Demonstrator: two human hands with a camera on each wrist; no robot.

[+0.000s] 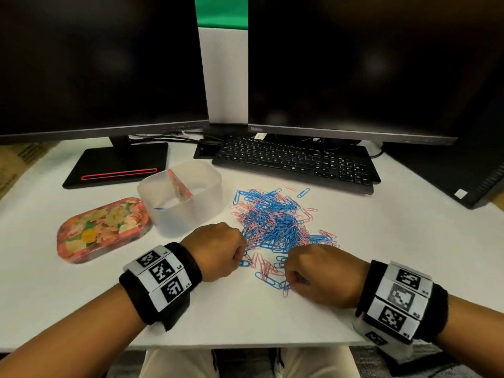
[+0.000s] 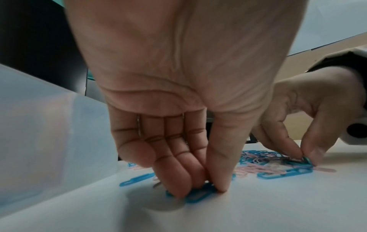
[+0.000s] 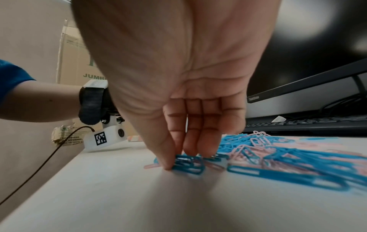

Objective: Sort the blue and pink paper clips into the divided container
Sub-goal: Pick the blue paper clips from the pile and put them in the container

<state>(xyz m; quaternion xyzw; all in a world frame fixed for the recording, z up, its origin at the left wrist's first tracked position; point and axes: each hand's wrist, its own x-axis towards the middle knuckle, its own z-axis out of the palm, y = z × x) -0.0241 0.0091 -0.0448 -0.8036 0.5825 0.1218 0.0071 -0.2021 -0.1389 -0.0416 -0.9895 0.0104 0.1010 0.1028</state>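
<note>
A mixed pile of blue and pink paper clips point(image 1: 275, 219) lies on the white table. To its left stands the translucent divided container point(image 1: 207, 186), with one blue clip point(image 1: 160, 208) in its near compartment. My left hand point(image 1: 218, 252) is at the pile's near left edge; its thumb and fingers point(image 2: 178, 188) pinch a blue clip point(image 2: 198, 196) against the table. My right hand point(image 1: 319, 274) is at the pile's near edge, and its thumb and fingers point(image 3: 168, 163) pinch a blue clip point(image 3: 188, 164). The right hand point(image 2: 303, 155) also shows in the left wrist view.
A floral lid point(image 1: 103, 230) lies left of the container. Behind are a black keyboard point(image 1: 294, 162), two dark monitors and a monitor base point(image 1: 117, 165). The table's front edge point(image 1: 245, 345) runs just under my wrists.
</note>
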